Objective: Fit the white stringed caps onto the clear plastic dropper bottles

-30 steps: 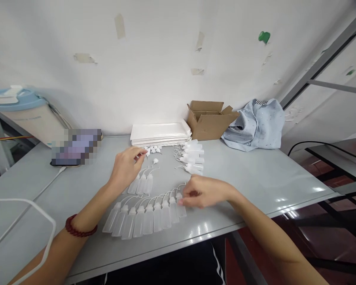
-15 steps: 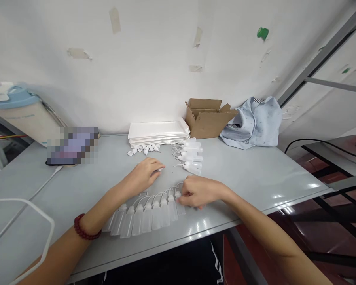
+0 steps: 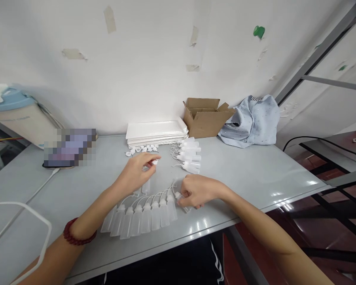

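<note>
My left hand is closed in a pinch on a small white cap, raised above the tabletop. My right hand curls around a small translucent squeeze bottle with a white top and a thin bent tube; the fingers cover much of it. Beside it, a row of similar squeeze bottles lies fanned out, their tubes pointing away from me. Behind my left hand another clear bottle shows in part. Several loose white caps lie farther back.
More bottles lie grouped at centre right. A stack of white padded envelopes, an open cardboard box and a light blue cloth bag stand along the wall. At left are a phone with a cable and a blue-lidded container.
My left hand has moved slightly left and turned, showing the cap more plainly. The bottle in my right hand has tilted and come away from the row's end.
</note>
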Demonstrator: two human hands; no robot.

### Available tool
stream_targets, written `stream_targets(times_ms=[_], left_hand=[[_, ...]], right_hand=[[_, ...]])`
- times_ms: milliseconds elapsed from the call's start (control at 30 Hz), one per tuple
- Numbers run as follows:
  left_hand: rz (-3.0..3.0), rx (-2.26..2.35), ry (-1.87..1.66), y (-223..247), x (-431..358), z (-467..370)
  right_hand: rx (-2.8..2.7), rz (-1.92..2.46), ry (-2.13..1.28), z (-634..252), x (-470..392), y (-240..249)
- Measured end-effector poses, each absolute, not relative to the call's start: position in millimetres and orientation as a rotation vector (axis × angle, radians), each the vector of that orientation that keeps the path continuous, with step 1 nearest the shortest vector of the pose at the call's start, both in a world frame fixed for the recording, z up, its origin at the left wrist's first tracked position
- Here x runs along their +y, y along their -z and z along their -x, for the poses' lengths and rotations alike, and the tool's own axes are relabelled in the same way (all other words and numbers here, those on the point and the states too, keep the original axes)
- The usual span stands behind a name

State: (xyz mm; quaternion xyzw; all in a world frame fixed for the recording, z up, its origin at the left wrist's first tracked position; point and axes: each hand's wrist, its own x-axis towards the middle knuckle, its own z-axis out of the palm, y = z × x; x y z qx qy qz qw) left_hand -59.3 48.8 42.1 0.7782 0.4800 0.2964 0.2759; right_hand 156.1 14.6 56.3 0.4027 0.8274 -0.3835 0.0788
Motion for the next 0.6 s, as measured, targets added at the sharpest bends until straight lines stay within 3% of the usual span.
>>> stream_targets(times_ms=[267,600], left_hand=[[-1.463,1.29,-0.776,-57.8,39.4,63.0],[-1.417,1.178,-0.832,-65.2,21.6,50.7]], right_hand=[[2.824,-1.593,1.395,-156.8,18.4,-60.0],[2.921,-2.036,1.579,-146.7,20.9,-45.0]])
